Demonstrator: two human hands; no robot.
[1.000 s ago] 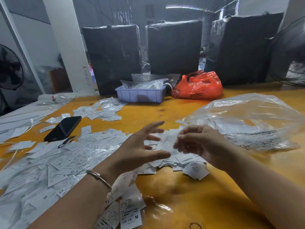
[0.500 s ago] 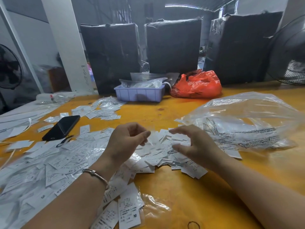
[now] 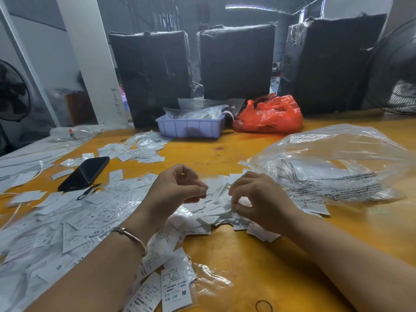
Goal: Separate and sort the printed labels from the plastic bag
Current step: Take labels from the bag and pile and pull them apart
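Observation:
A loose heap of small white printed labels (image 3: 213, 216) lies mid-table on the yellow table (image 3: 258, 262), spilling from the mouth of a large clear plastic bag (image 3: 337, 163) at the right. My left hand (image 3: 175, 190) hovers over the heap's left side, fingers curled, fingertips pinching at labels. Over the heap's right side, my right hand (image 3: 261, 199) pinches labels at its fingertips, next to the bag's mouth. Many more labels (image 3: 67, 219) are spread across the left of the table, and a few marked M (image 3: 175, 289) lie near the front.
A black phone (image 3: 85, 172) lies left of the hands. At the back stand a lilac tray (image 3: 191, 128), a red plastic bag (image 3: 270, 115) and three black-wrapped boxes (image 3: 236, 61). A fan (image 3: 398, 70) is far right. A rubber band (image 3: 263, 306) lies in front.
My left hand went from spread fingers to a curled pinch over the heap. My right hand dropped lower into the labels, closer to the left hand.

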